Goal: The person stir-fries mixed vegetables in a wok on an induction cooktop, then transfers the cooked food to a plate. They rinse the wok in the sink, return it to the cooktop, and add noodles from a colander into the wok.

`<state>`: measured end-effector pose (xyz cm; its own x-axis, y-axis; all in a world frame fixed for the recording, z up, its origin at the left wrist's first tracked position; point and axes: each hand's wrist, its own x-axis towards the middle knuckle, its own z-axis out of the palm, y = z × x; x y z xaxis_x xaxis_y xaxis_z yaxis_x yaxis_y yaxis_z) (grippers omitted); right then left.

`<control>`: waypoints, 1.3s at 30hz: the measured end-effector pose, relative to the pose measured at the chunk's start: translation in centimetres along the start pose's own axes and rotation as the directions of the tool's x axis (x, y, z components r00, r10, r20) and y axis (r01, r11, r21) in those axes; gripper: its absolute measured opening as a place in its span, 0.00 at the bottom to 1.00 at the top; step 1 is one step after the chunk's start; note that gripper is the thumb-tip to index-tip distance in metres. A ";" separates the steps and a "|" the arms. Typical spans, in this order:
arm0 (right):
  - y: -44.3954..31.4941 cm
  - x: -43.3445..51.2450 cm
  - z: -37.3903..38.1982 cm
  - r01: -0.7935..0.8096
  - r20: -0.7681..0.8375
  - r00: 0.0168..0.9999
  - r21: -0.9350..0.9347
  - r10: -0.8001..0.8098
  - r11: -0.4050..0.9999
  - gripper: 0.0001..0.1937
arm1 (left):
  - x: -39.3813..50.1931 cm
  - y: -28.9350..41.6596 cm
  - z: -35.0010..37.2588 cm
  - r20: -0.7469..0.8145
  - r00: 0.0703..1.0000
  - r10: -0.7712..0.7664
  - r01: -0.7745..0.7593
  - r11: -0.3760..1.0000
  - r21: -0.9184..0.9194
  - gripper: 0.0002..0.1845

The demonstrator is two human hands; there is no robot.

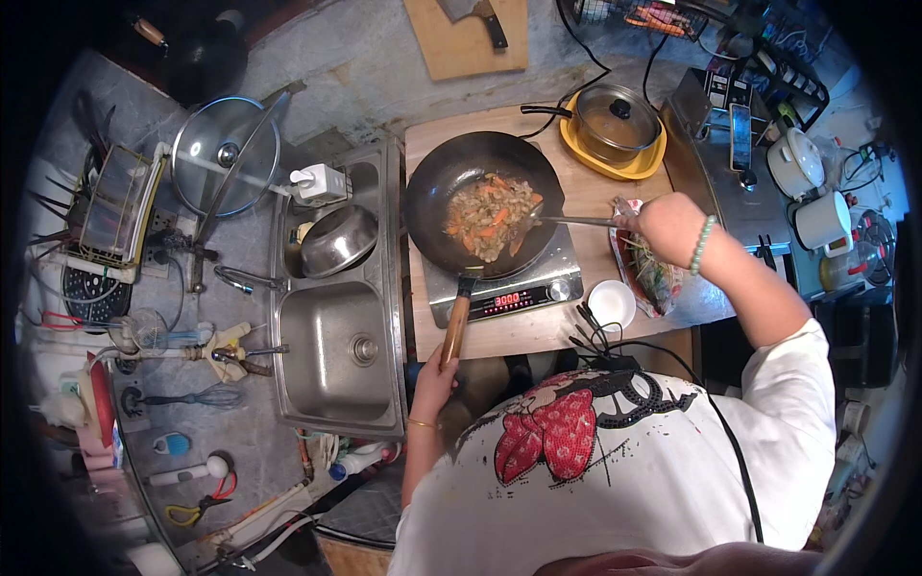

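My left hand [434,381] grips the wooden handle of a dark wok [446,155], which stands on an induction cooker [529,299] with a lit red display. In the wok lies chopped food [484,216] with orange carrot pieces. My right hand [670,225] is closed around the handle of a metal spatula [580,221], whose blade rests in the food at the wok's right side. Just below that hand, a whole fish [657,277] topped with shreds lies on a patterned plate [621,252]. Near it stands a small white bowl [611,305].
A lidded glass pot [601,122] sits in a yellow tray [652,167] behind the fish. To the left is a steel double sink [338,360] with a metal basin [340,241]. A cleaver [472,16] lies on a wooden board [461,54] at the back. Black cables hang near the counter's front edge.
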<state>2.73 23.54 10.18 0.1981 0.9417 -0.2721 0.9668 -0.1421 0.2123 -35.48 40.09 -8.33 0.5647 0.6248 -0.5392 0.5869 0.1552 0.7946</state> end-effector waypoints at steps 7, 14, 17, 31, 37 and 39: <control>-0.5 1.9 0.3 -0.050 0.015 0.999 0.115 0.048 0.992 0.20 | 0.0 -0.1 0.2 0.001 1.000 -0.007 0.007 1.000 -0.021 0.23; 0.2 1.0 2.3 -0.040 0.249 0.965 0.441 -0.079 0.897 0.25 | 0.1 -0.5 0.3 -0.031 0.999 0.034 -0.033 0.999 0.021 0.23; -1.0 1.6 3.4 -0.028 0.135 0.989 0.578 -0.062 0.816 0.25 | 0.2 -0.4 0.2 -0.020 0.999 0.025 -0.025 1.000 0.006 0.24; -4.4 1.7 8.6 -0.132 0.158 0.987 0.843 -0.005 0.521 0.23 | 0.0 0.2 0.3 -0.016 1.000 -0.009 0.008 1.000 -0.012 0.24; -4.5 1.8 8.8 -0.144 0.095 0.989 0.787 0.113 0.600 0.23 | -0.1 0.4 0.3 -0.018 0.999 -0.040 0.040 0.999 0.022 0.23; -4.2 2.2 8.5 -0.180 0.054 0.973 0.784 0.224 0.595 0.24 | -0.4 1.5 0.4 -0.058 0.998 0.005 0.001 0.996 0.091 0.23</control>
<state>0.42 23.57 0.66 0.4177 0.8681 -0.2681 0.6656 -0.4932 -0.5601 -34.61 39.74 -7.00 0.5329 0.6688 -0.5183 0.6376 0.0854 0.7656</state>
